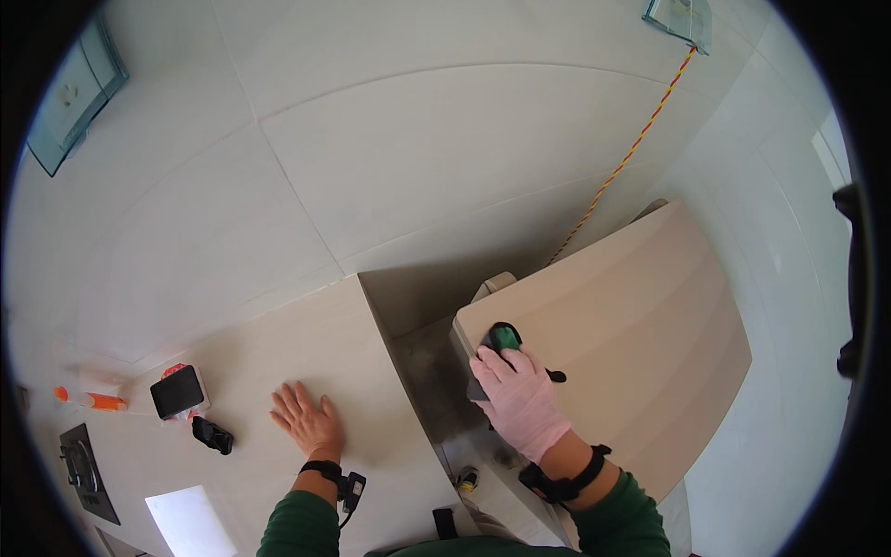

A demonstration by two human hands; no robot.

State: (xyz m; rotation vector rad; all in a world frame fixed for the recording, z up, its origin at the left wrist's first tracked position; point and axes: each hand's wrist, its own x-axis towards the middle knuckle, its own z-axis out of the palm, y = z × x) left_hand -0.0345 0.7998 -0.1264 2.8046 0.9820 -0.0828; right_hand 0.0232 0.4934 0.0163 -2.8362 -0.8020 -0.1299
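My right hand (522,401), in a pink glove, is closed around a black-and-green hand tool (505,337); its exact kind is hidden by the fingers. The tool rests at the left edge of a large beige panel (631,325), and a dark grey part shows below my fingers. Bare, with its fingers spread, my left hand (308,420) lies flat on the pale countertop (371,464) and holds nothing. Each wrist wears a black strap with a small device.
A dark gap (418,362) separates countertop and panel. To the left are an orange-and-white bottle (93,400), a black-topped box (178,394), a small black object (213,434) and a black plate with a handle (88,473). A red-yellow cord (631,156) hangs from a glass shelf (682,20).
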